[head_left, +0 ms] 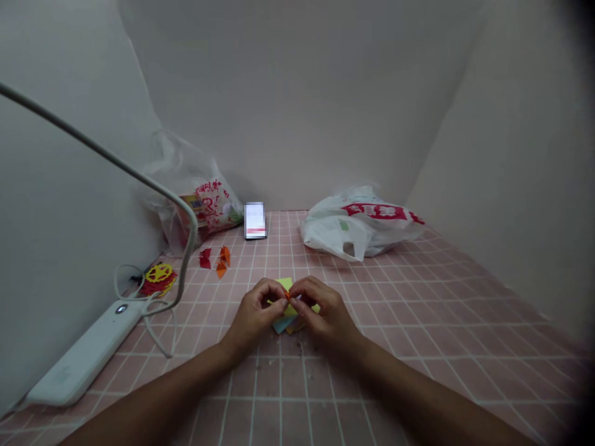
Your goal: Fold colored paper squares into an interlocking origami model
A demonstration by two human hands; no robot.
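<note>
A small orange folded paper [287, 295] is pinched between my two hands, above the middle of the tabletop. My left hand [258, 310] grips it from the left with thumb and forefinger. From the right, my right hand [326, 310] holds it in the same way, the fingertips nearly touching. Beneath the hands lie yellow paper [285, 283] and blue paper [282, 324], partly hidden by the fingers. Farther back on the left are small folded orange papers [222, 268] and a red one [205, 257].
A phone [255, 220] stands at the back between a clear plastic bag [214, 207] and a white bag [357, 224]. On the left are a white power strip [83, 356], a cable [106, 155] and a yellow-and-red item [158, 279]. Pink checked cloth [418, 347] covers the table.
</note>
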